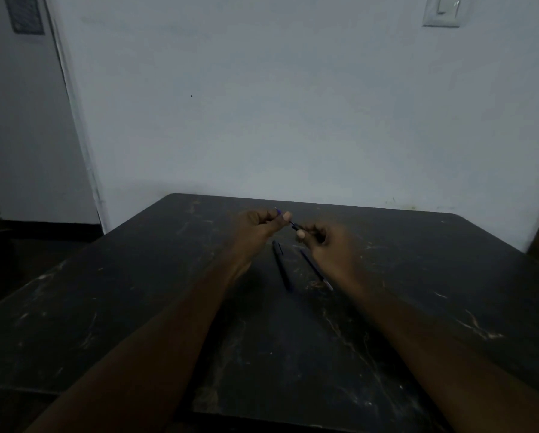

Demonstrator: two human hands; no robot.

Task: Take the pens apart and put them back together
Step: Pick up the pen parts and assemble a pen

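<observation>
Above the far half of the dark table, my left hand (263, 225) and my right hand (322, 240) are closed on the two ends of one thin pen part (294, 225). Its bluish tip pokes out past my left fingers. The light is dim and the hands are blurred, so I cannot tell which part it is. Below the hands two more pens lie on the table: a dark capped pen (281, 265) and, to its right, a thinner dark pen body (315, 269) that runs under my right wrist.
The scratched black table (174, 307) stands against a pale wall. Its left edge drops to a dark floor beside a door frame (74, 120). A light switch (442, 9) is high on the wall at the right.
</observation>
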